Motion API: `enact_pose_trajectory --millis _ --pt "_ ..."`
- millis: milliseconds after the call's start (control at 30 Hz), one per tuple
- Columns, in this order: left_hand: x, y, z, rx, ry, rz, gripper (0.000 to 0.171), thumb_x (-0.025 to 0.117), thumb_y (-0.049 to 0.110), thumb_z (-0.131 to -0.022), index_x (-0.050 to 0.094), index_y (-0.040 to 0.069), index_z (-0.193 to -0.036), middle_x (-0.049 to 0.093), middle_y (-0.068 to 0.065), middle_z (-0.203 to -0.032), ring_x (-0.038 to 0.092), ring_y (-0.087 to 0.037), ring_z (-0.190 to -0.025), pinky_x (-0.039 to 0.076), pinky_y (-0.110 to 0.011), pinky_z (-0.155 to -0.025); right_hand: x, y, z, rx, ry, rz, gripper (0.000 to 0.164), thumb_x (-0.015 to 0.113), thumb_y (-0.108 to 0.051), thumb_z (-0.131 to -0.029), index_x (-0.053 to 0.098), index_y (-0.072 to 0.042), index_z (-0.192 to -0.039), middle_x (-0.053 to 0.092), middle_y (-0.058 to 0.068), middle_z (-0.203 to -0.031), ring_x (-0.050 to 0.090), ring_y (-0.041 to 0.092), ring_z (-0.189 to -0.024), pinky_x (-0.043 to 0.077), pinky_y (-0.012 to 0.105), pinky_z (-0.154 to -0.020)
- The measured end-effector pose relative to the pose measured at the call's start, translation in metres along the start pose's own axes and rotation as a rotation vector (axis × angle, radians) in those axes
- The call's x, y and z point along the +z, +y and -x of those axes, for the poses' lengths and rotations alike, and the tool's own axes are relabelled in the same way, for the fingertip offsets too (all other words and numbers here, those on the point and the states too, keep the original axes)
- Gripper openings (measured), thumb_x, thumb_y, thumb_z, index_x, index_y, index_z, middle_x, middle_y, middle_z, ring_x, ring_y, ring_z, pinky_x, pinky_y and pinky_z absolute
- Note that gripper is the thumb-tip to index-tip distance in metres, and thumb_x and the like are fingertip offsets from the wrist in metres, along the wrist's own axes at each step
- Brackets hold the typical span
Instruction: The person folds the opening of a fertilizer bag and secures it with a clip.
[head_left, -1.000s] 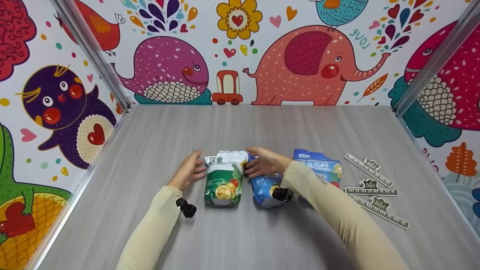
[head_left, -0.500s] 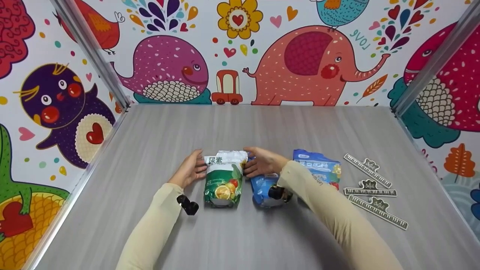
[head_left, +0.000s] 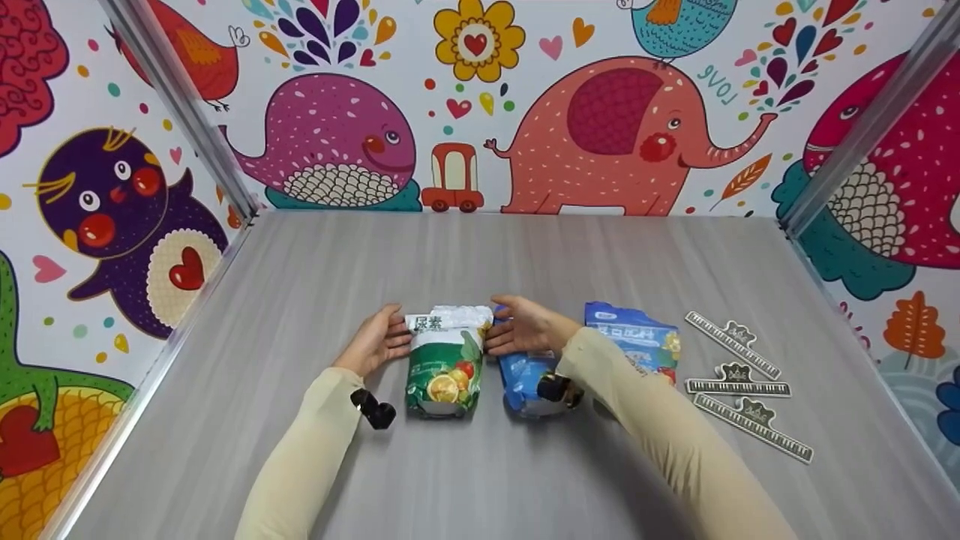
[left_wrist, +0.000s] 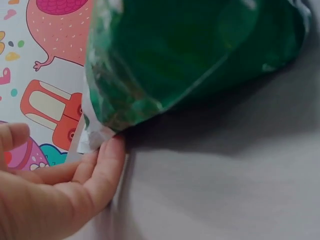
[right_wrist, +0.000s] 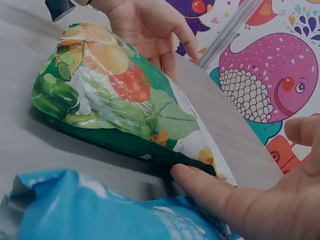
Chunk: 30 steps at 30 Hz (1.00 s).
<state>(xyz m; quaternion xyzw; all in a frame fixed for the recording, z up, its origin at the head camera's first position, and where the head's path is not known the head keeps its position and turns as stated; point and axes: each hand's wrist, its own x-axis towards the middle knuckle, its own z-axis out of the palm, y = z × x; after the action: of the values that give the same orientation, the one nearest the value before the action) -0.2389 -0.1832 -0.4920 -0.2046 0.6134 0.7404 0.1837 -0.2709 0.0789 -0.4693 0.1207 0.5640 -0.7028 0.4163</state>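
A green and white bag [head_left: 444, 367] printed with fruit and vegetables lies in the middle of the table in the head view. At its upper left corner is my left hand [head_left: 373, 341], fingers extended. In the left wrist view those fingertips [left_wrist: 114, 146] come right up to the bag's white lower corner. My right hand [head_left: 526, 328] flanks the opposite upper corner, thumb raised, and partly covers a blue bag [head_left: 523, 375]. The right wrist view shows one fingertip [right_wrist: 181, 172] at the green bag's edge, above the crinkled blue bag. Neither hand grips anything.
Behind my right forearm lies a second blue bag [head_left: 637, 337], partly hidden by the sleeve. Several clips with piano-key patterns, one of them a black clip [head_left: 739, 381], lie farther right. Printed panels in metal frames [head_left: 847, 142] border the grey table [head_left: 480, 255].
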Motion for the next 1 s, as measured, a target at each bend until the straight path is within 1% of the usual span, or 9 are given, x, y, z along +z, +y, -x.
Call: enact_pose_trajectory --millis 100,233,433,567,700,800,900,1000 --pt "-0.002 0.001 -0.001 -0.005 0.001 0.017 0.064 0.039 0.03 -0.105 0.022 -0.012 -0.15 0.037 -0.026 -0.141 0.039 -0.041 -0.134 0.039 -0.047 -0.107 0.001 0.0 -0.001 -0.002 0.0 -0.002 0.072 0.038 -0.038 -0.107 0.004 0.002 -0.155 0.022 0.036 -0.154 0.032 0.048 -0.139 0.034 0.053 -0.109" --pt "-0.004 0.001 -0.002 -0.022 0.026 0.032 0.061 0.042 0.028 -0.105 0.028 -0.011 -0.148 0.044 -0.019 -0.127 0.045 -0.037 -0.126 0.043 -0.045 -0.103 0.002 0.0 -0.001 0.003 -0.001 0.008 0.072 0.036 -0.039 -0.107 0.006 0.005 -0.155 0.022 0.035 -0.154 0.032 0.047 -0.139 0.035 0.053 -0.109" --pt "-0.005 0.002 -0.003 -0.032 0.058 0.031 0.051 0.045 0.026 -0.104 0.038 -0.009 -0.142 0.051 -0.012 -0.113 0.056 -0.027 -0.105 0.052 -0.039 -0.087 0.002 0.0 -0.001 0.006 -0.012 0.006 0.072 0.035 -0.04 -0.107 0.007 0.007 -0.154 0.021 0.033 -0.156 0.03 0.046 -0.14 0.035 0.052 -0.109" --pt "-0.005 0.004 -0.004 -0.03 0.069 0.022 0.046 0.046 0.024 -0.104 0.043 -0.008 -0.137 0.054 -0.01 -0.106 0.059 -0.022 -0.092 0.055 -0.034 -0.076 0.001 0.0 0.0 -0.002 -0.008 -0.004 0.069 0.036 -0.039 -0.107 0.011 0.007 -0.153 0.024 0.033 -0.154 0.033 0.046 -0.139 0.035 0.051 -0.109" --pt "-0.005 0.006 -0.004 -0.025 0.072 0.008 0.045 0.048 0.023 -0.104 0.044 -0.008 -0.137 0.055 -0.01 -0.106 0.061 -0.019 -0.085 0.056 -0.032 -0.069 0.002 -0.001 0.0 -0.018 0.006 -0.013 0.056 0.037 -0.033 -0.108 0.022 0.003 -0.147 0.031 0.034 -0.15 0.041 0.045 -0.132 0.036 0.05 -0.109" --pt "-0.007 0.008 -0.004 -0.029 0.078 0.007 0.044 0.049 0.022 -0.104 0.046 -0.008 -0.136 0.057 -0.01 -0.105 0.062 -0.018 -0.08 0.057 -0.032 -0.067 0.003 -0.001 -0.001 -0.025 0.025 -0.011 0.044 0.037 -0.029 -0.108 0.029 0.001 -0.139 0.037 0.033 -0.145 0.05 0.042 -0.119 0.037 0.05 -0.108" --pt "-0.007 0.009 -0.004 -0.035 0.081 0.019 0.04 0.05 0.022 -0.104 0.05 -0.007 -0.131 0.058 -0.01 -0.1 0.062 -0.017 -0.076 0.057 -0.032 -0.065 0.004 -0.001 -0.001 -0.026 0.042 -0.003 0.04 0.039 -0.027 -0.108 0.032 0.0 -0.138 0.041 0.03 -0.141 0.054 0.037 -0.109 0.039 0.049 -0.106" --pt "-0.008 0.011 -0.002 -0.03 0.079 0.027 0.032 0.052 0.022 -0.103 0.054 -0.004 -0.121 0.059 -0.008 -0.093 0.062 -0.017 -0.073 0.057 -0.033 -0.063 0.005 -0.001 0.0 -0.03 0.041 0.002 0.042 0.04 -0.026 -0.108 0.032 0.0 -0.141 0.042 0.029 -0.14 0.053 0.039 -0.113 0.039 0.05 -0.107"
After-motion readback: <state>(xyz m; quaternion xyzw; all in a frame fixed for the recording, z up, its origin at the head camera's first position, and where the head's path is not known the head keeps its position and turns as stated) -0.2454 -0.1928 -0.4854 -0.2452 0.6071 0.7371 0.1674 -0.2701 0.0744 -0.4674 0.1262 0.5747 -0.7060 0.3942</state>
